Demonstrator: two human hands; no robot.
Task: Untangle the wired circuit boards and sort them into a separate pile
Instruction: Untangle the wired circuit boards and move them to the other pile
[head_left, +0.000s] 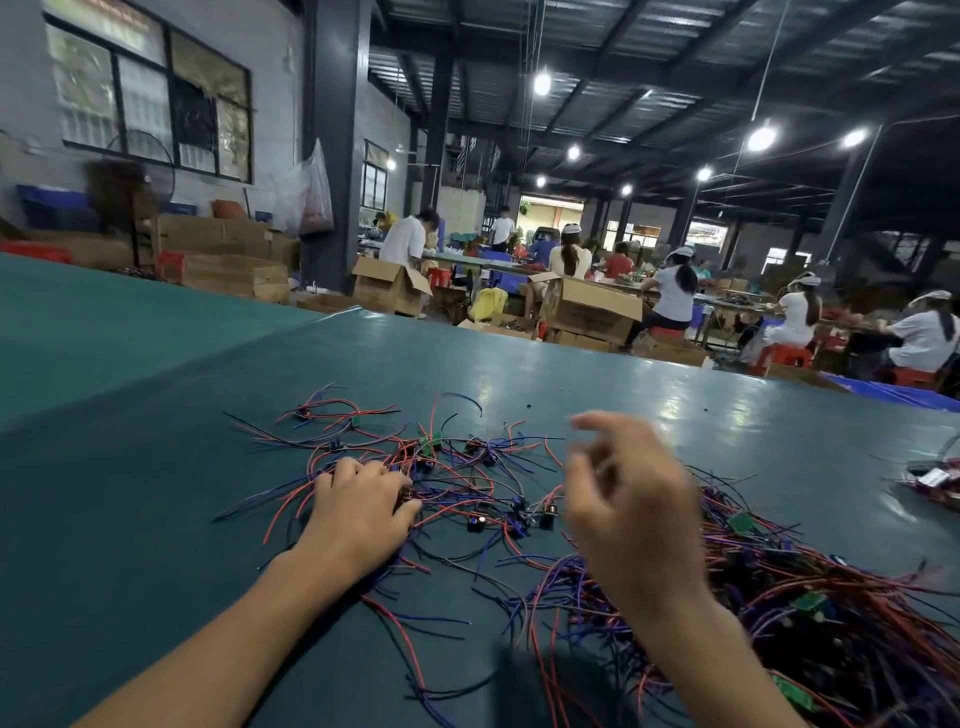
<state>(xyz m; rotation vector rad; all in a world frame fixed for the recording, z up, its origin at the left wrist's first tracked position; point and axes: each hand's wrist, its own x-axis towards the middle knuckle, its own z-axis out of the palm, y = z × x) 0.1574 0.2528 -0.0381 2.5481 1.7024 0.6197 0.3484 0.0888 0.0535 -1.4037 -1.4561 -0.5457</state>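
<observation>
Head camera: a worker's left hand (363, 512) lies palm down on a loose spread of wired circuit boards (462, 475), fingertips bent into the red and blue strands; whether it pinches one cannot be told. Right hand (631, 512), blurred, hovers above the green table (156, 467), fingers loosely curled, holding nothing. A denser tangle (831, 613) lies beneath and right of it.

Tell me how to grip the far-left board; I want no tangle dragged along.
Pinch the board itself, not its wires, from the far left, probably: it lies at the pile's outer edge and its wires fan rightward toward the rest.
</observation>
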